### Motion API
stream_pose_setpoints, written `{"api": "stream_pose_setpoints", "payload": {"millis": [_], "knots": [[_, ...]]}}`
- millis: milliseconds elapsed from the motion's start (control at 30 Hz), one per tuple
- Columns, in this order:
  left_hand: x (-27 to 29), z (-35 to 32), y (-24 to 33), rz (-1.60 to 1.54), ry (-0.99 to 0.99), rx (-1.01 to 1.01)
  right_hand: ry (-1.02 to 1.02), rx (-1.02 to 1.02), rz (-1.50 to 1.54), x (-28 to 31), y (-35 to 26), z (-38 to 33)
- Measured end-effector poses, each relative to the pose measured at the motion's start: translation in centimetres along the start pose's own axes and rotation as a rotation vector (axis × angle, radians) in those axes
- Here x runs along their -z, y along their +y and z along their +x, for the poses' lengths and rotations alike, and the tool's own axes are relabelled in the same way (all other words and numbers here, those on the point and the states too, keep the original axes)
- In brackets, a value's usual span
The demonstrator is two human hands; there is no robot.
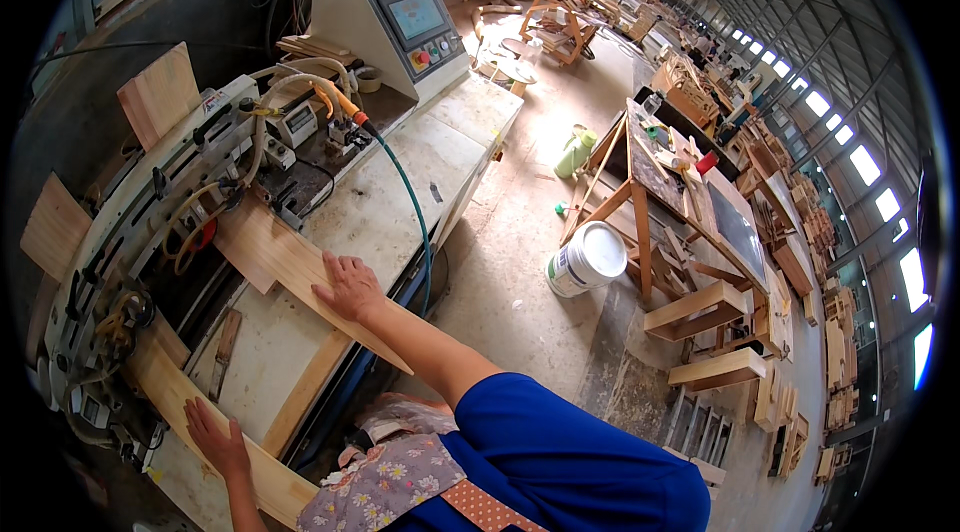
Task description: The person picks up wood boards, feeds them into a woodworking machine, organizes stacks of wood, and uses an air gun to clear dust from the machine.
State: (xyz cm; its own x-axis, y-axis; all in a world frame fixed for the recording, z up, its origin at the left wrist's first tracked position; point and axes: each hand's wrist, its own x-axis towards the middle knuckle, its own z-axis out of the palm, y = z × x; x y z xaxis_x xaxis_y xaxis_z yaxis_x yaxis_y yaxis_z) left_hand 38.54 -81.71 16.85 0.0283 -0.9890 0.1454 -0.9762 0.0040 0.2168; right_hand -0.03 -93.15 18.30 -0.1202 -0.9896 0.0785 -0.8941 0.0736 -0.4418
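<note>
at the far left, two pale board ends (55,228) stick out past the far side of a machine (215,114), which carries loose hoses and black handles along its light-coloured frame. from the near side of the machine, the lower board (163,379), long and pale, runs down toward the person's body. the left hand (222,448) rests palm down on top of it, fingers stretched out and slightly spread, pinching nothing. to the right of that board, a short, dark-stained wood stick (228,344) lies on the worktop (385,182). then comes the upper board (285,257), its far end at the machine and its near end tapering to a point below the right forearm. a wood strip (308,392) lies beside it, lower down. the right hand (350,289) lies over the upper board, fingers a little bent and slightly apart; i cannot tell whether the thumb hooks its edge. past the hand, a green hose (413,197) with an orange end trails over the worktop, and a control box (350,22) with a lit screen (415,19) stands behind. further right, on the floor, are a green bottle (575,154) and a white bucket (603,252), near a wooden table (640,232).
</note>
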Motion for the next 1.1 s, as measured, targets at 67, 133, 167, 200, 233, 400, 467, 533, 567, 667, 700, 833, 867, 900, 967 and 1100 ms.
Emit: {"api": "stream_pose_setpoints", "payload": {"millis": [67, 133, 167, 200, 233, 400, 467, 533, 567, 667, 700, 833, 867, 900, 967, 1100], "knots": [[0.01, -0.01, -0.04, 0.006, -0.002, 0.000, -0.012, -0.005, 0.000, 0.11, -0.10, 0.01], [-0.02, -0.01, -0.08, 0.016, -0.001, -0.001, 0.001, 0.003, 0.001, -0.03, -0.03, 0.00], [-0.02, -0.01, -0.05, 0.015, 0.000, -0.003, 0.008, 0.006, 0.001, -0.10, 0.04, 0.00], [-0.01, 0.00, -0.01, 0.014, 0.000, -0.005, 0.009, 0.006, -0.003, -0.17, 0.11, 0.02], [0.04, -0.01, 0.00, 0.014, 0.002, -0.006, 0.010, 0.007, -0.006, -0.26, 0.13, 0.07], [-0.10, 0.00, -0.14, 0.010, 0.010, -0.013, 0.015, 0.013, -0.017, -0.05, 0.09, 0.07], [-0.33, -0.08, -0.57, -0.010, 0.015, -0.020, 0.009, 0.023, -0.015, -0.50, 0.13, 0.04], [-0.83, 0.25, -0.64, -0.056, 0.019, -0.027, 0.040, 0.020, 0.001, -0.37, 0.43, 0.10], [-0.72, 0.14, -0.79, -0.037, 0.017, -0.024, 0.056, 0.019, 0.010, -0.38, 0.43, 0.08], [-0.57, 0.03, -0.76, -0.007, 0.016, -0.024, 0.028, 0.002, 0.028, -0.20, -0.06, -0.03], [-0.56, 0.04, -0.73, -0.007, 0.016, -0.024, 0.028, 0.002, 0.024, -0.17, -0.05, -0.03], [-0.54, 0.07, -0.74, -0.003, 0.008, -0.021, 0.037, 0.005, 0.023, -0.22, 0.03, -0.07], [-0.45, 0.08, -0.58, -0.002, 0.001, -0.014, 0.042, 0.007, 0.026, -0.22, 0.07, -0.07], [-0.27, 0.05, -0.37, 0.000, -0.005, -0.006, 0.033, 0.000, 0.030, -0.17, 0.07, -0.04], [-0.17, -0.01, -0.27, 0.005, -0.010, 0.000, 0.013, -0.010, 0.039, -0.02, -0.01, 0.00], [-0.13, 0.02, -0.22, 0.011, -0.020, 0.008, 0.017, -0.008, 0.043, -0.09, 0.03, -0.01]]}}
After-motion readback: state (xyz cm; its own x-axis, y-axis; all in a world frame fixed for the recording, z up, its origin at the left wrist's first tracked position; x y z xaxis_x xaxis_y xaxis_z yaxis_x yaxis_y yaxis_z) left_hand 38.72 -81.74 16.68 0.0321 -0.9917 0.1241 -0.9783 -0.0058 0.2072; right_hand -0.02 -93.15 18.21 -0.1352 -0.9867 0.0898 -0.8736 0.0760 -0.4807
